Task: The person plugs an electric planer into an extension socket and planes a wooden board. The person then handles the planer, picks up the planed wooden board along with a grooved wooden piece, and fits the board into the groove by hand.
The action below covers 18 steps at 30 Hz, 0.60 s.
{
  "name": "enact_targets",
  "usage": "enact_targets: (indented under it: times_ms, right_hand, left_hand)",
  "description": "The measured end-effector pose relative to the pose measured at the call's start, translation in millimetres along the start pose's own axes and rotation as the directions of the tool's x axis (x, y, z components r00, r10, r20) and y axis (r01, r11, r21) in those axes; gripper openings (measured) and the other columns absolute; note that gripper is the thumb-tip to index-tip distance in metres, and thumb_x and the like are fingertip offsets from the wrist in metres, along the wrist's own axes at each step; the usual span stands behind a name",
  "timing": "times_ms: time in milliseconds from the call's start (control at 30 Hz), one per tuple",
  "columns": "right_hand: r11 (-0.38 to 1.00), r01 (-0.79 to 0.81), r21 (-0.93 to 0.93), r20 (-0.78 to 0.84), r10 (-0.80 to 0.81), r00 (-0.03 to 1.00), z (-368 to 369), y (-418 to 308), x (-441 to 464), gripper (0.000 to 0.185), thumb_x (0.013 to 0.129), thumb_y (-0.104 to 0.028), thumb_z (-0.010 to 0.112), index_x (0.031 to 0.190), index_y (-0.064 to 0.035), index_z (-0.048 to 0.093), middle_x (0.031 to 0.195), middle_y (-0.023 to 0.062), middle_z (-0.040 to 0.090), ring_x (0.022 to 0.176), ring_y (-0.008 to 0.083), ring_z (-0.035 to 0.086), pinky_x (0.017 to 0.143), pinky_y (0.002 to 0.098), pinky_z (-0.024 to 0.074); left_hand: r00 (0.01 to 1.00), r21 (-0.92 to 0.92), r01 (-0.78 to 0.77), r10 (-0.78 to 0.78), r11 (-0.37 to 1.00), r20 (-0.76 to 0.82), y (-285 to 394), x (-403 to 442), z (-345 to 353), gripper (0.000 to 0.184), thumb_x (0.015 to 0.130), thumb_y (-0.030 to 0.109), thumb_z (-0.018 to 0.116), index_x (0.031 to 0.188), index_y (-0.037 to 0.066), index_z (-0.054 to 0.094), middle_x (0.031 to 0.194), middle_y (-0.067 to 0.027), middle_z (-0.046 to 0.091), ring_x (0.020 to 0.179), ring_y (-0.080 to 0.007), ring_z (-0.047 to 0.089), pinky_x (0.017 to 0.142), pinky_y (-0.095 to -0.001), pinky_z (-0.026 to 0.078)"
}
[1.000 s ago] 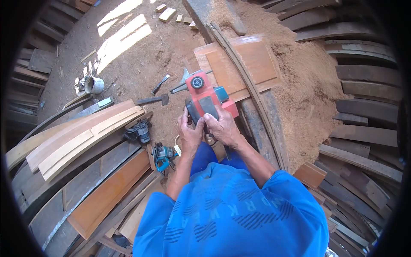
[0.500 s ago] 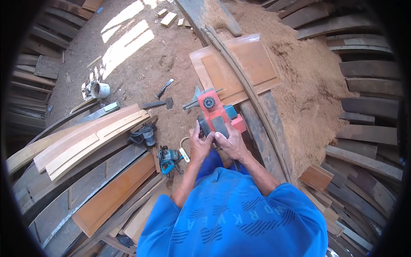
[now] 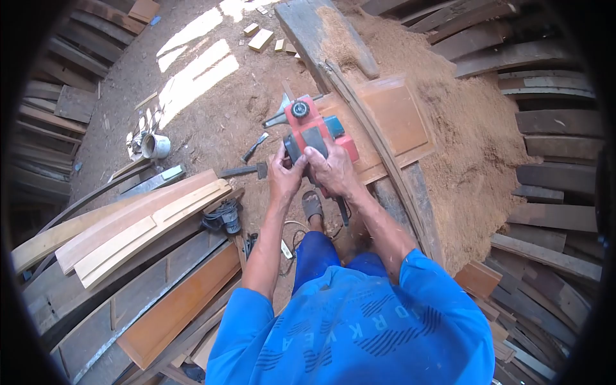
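Observation:
A red electric hand planer (image 3: 311, 122) with a black knob and a metal side fence is held up in front of me, above the ground. My left hand (image 3: 285, 170) grips the dark left edge of its rear end. Wrapped around the rear grip is my right hand (image 3: 333, 168), with its thumb on top. The power cord hangs down below the planer. Just beyond it lies a brown wooden panel (image 3: 394, 115), with a long narrow wood strip (image 3: 366, 122) across it.
A hammer (image 3: 247, 171) and a chisel (image 3: 255, 147) lie on the dirt floor. Planks (image 3: 147, 224) are stacked at left beside a grey power tool (image 3: 224, 217). Sawdust (image 3: 475, 147) is heaped at right. A white pot (image 3: 156, 146) stands farther left.
Both hands have moved the planer forward and slightly left, with the arms stretched out farther. My view has shifted a little, and a foot now shows below the hands.

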State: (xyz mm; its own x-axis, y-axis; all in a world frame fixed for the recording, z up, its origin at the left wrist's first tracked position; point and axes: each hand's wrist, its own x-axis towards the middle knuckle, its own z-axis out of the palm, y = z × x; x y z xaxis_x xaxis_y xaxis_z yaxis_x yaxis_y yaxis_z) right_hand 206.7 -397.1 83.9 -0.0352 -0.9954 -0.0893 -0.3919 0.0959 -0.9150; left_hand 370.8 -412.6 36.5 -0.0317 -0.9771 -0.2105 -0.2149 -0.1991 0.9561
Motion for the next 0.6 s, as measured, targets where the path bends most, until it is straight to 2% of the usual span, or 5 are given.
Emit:
enact_targets:
  times_ms: [100,133,333,467,600]
  right_hand:
    - [0.991,-0.099,0.086,-0.005,0.100,0.995,-4,-24,39,0.075,0.094,-0.065,0.059,0.109,0.0090,0.064,0.090,0.0310,0.069,0.091,0.0435,0.071,0.081,0.0485,0.0541]
    - [0.993,0.042,0.106,-0.118,-0.029,0.993,2,-24,48,0.057,0.098,-0.052,0.062,0.097,0.0055,0.062,0.073,0.0182,0.063,0.065,0.0273,0.064,0.064,0.0423,0.0518]
    - [0.980,-0.143,0.140,-0.019,0.147,0.989,-4,-23,11,0.052,0.098,-0.049,0.061,0.100,0.0027,0.062,0.069,0.0107,0.063,0.062,0.0203,0.062,0.060,0.0379,0.0507]
    - [0.948,-0.263,0.182,0.090,0.250,0.964,-15,-8,-69,0.047,0.097,-0.047,0.064,0.105,-0.0003,0.061,0.069,0.0046,0.060,0.062,0.0134,0.060,0.055,0.0330,0.0488]
    - [0.925,-0.261,0.278,0.107,0.240,0.965,-20,-10,-113,0.049,0.096,-0.049,0.065,0.107,-0.0007,0.060,0.073,0.0023,0.060,0.061,0.0105,0.058,0.052,0.0304,0.0466]
  left_hand:
    - [0.998,-0.075,0.042,-0.038,0.996,0.054,19,38,-7,0.053,0.088,0.026,0.081,0.132,0.001,0.065,0.108,-0.0169,0.064,0.094,-0.0258,0.073,0.079,-0.0359,0.060]
    - [0.997,-0.044,0.055,-0.053,0.998,0.053,17,49,-9,0.052,0.088,0.026,0.081,0.131,0.001,0.066,0.108,-0.0170,0.064,0.094,-0.0257,0.073,0.079,-0.0358,0.060]
    - [0.998,0.041,-0.002,0.005,0.999,-0.060,9,13,0,0.053,0.087,0.021,0.082,0.133,0.000,0.064,0.109,-0.0155,0.060,0.097,-0.0267,0.071,0.082,-0.0364,0.060]
    - [0.993,0.128,0.113,-0.116,0.985,0.020,-11,-68,12,0.062,0.087,0.022,0.083,0.140,0.002,0.060,0.113,-0.0149,0.057,0.100,-0.0249,0.069,0.088,-0.0354,0.057]
    - [0.996,-0.007,0.091,-0.091,0.996,-0.001,-13,-121,22,0.073,0.084,0.021,0.085,0.147,-0.001,0.054,0.112,-0.0138,0.057,0.101,-0.0237,0.066,0.088,-0.0378,0.056]
